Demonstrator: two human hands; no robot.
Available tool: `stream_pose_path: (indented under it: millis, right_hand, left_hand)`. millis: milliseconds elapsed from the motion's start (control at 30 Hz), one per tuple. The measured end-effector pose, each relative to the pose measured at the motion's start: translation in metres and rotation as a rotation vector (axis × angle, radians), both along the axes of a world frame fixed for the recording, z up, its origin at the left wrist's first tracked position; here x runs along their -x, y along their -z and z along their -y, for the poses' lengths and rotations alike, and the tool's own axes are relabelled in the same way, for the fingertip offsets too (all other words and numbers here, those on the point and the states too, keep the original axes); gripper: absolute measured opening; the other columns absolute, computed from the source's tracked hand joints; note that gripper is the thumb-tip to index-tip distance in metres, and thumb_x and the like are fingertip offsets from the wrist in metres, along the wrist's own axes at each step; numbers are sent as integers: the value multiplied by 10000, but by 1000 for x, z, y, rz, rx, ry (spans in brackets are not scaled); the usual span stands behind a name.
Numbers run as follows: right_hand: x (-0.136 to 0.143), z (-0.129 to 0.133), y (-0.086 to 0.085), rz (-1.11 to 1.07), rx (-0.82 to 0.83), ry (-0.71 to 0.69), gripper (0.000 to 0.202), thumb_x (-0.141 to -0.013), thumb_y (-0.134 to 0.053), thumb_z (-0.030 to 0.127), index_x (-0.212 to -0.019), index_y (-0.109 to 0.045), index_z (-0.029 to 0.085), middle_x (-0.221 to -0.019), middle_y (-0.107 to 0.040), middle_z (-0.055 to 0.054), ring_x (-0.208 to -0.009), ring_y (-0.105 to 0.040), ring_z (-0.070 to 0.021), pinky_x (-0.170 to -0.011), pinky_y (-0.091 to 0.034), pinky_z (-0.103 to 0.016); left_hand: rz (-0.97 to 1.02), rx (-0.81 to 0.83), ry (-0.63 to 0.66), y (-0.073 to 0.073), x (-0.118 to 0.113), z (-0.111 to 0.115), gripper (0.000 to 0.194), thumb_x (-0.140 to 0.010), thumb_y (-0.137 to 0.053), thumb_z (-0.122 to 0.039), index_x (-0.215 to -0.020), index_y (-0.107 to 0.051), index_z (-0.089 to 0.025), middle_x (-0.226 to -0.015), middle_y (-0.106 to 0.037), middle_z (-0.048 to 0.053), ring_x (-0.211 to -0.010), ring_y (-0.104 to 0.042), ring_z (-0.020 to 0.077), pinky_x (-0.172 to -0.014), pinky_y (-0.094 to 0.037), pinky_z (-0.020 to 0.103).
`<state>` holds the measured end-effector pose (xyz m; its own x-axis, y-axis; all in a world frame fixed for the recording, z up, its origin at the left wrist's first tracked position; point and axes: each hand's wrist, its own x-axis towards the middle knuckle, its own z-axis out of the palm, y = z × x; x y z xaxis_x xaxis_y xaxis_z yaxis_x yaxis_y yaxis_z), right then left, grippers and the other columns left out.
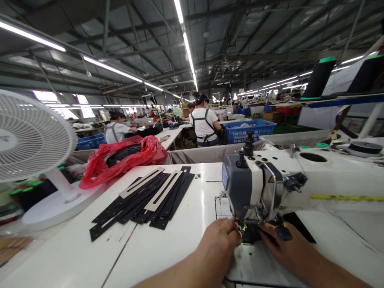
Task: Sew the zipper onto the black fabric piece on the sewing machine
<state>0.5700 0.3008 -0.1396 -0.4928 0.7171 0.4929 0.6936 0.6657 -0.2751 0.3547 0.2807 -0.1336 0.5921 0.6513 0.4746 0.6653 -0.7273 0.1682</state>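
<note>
A small dark workpiece (255,234) lies flat on the white tabletop (168,244), right under the needle end of the sewing machine (264,184). It sits between the two hands. The left hand (219,240) presses in from its left side, fingers curled together against its edge. The right hand (285,244) lies flat on it from the right, fingers spread, reaching furthest under the machine head. Well off to the left, black strips (144,204) lie fanned in a stack.
</note>
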Motion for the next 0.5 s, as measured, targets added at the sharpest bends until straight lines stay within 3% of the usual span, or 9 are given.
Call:
stream_pose_path:
  millis: [267, 400, 500]
  right_hand:
    - [6, -5, 3, 24, 9, 23, 276, -875, -368, 238, -761, -615, 188, -739, -674, -64, -699, -648, -193, -665, -514, -297]
    - [-3, -7, -7, 70, 13, -19, 244, -880, -403, 266, -784, -617, 197, -767, -665, -51, -748, -640, -185, -705, -517, -294]
    - [-30, -1, -16, 200, -227, 30, 187, -835, -485, 304, -855, -632, 191, -882, -662, -92, -833, -628, -239, -731, -521, -371]
  left_hand:
    - [49, -3, -20, 9, -2, 0, 47, -842, -594, -147, -882, -618, -153, -932, -630, 39, -894, -591, 168, -839, -493, 277]
    - [-4, -4, -46, 9, -1, -5, 31, -842, -603, -173, -852, -623, -152, -902, -631, 42, -875, -597, 170, -814, -497, 278]
    - [-94, -41, -52, 3, 2, -3, 74, -862, -579, -205, -842, -625, -151, -877, -637, 47, -855, -607, 169, -835, -489, 302]
